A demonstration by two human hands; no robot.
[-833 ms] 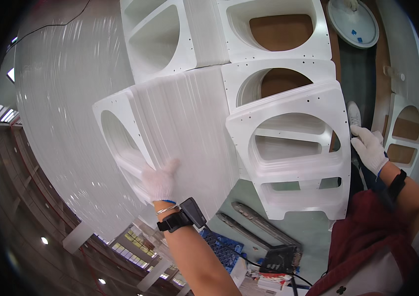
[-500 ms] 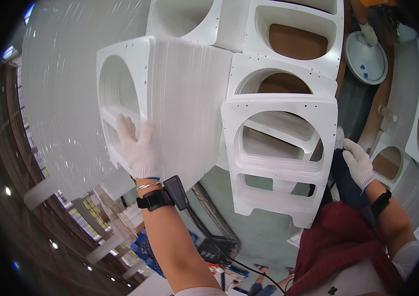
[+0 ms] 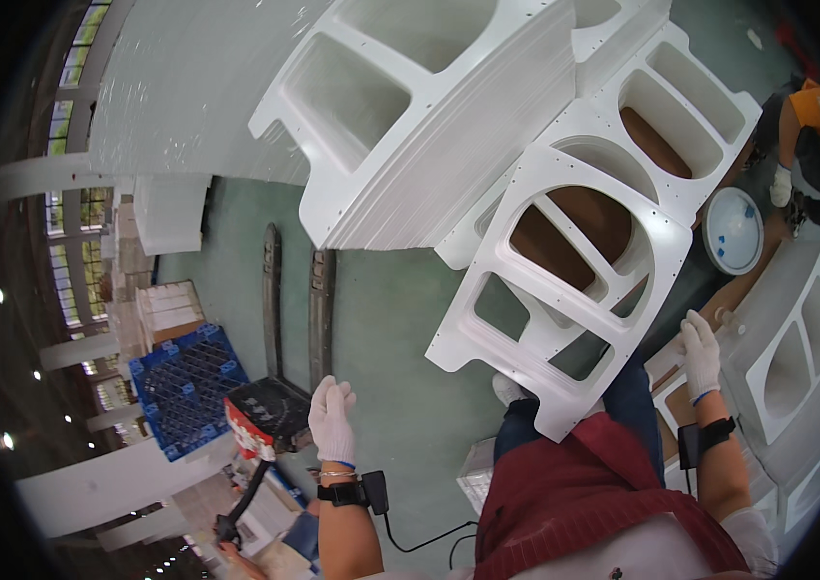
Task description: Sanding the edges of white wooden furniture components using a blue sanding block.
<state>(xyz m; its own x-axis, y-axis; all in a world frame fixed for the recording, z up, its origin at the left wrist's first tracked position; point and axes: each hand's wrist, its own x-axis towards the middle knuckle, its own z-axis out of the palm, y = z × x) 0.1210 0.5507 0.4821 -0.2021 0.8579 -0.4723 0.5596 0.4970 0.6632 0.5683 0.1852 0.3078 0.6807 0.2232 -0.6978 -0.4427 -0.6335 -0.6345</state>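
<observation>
My left hand point(image 3: 332, 420), in a white glove with a dark wrist device, hangs open over the green floor and holds nothing. It is just right of a pallet jack's red and black head point(image 3: 265, 418). A white moulded panel with large cut-outs point(image 3: 656, 232) leans tilted in front of my red apron. My gloved right hand point(image 3: 701, 353) is raised, fingers straight, just right of that panel's lower edge, and seems apart from it. A thick stack of similar white panels point(image 3: 448, 145) sits above.
The pallet jack's two forks point(image 3: 296, 290) lie on the floor. A blue plastic pallet point(image 3: 183, 387) sits at the left. A round white lid point(image 3: 733, 230) and more white moulded parts point(image 3: 796, 358) rest at the right. Another person point(image 3: 811, 135) stands at the upper right.
My left hand has left the side of the panel stack and dropped down toward the pallet jack. My right hand has come off the cut-out panel's edge. The view now looks down at the floor.
</observation>
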